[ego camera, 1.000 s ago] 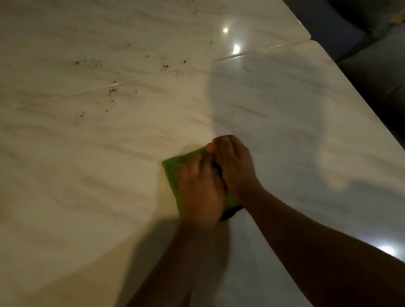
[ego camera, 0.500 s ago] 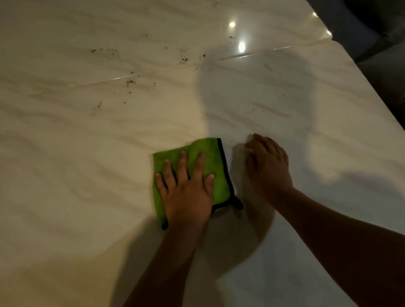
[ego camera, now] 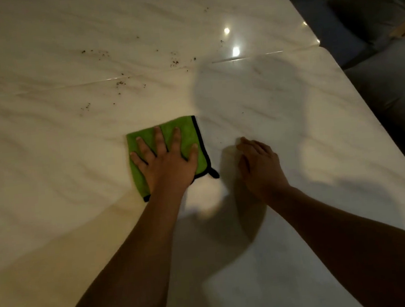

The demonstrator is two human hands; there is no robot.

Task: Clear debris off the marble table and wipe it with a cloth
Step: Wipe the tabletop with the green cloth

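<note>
Seen from the head camera, a person's left hand point(ego camera: 167, 163) lies palm down on a square green microfibre cloth with black edging point(ego camera: 187, 131), fingers straight and fanned wide and the forearm reaching in from the lower left. The cloth lies flat on the white veined marble counter point(ego camera: 48, 174), near the middle of the view. The right hand point(ego camera: 260, 166) rests on the bare stone just right of the cloth, apart from it, its fingers loosely curled and holding nothing. Dark crumbs point(ego camera: 120, 83) are scattered beyond the cloth, on both sides of a seam point(ego camera: 64, 85) running across the slab and well clear of both hands. Grey cushioned seats point(ego camera: 394, 88) stand past the counter's right edge. A second ago both hands were bunched together over the cloth. Half a second ago the right had come off it and the left lay flat on top. Since then the left hand's fingers have spread wider and the right hand sits a little further from the black edging. The crumbs lie where they did.
</note>
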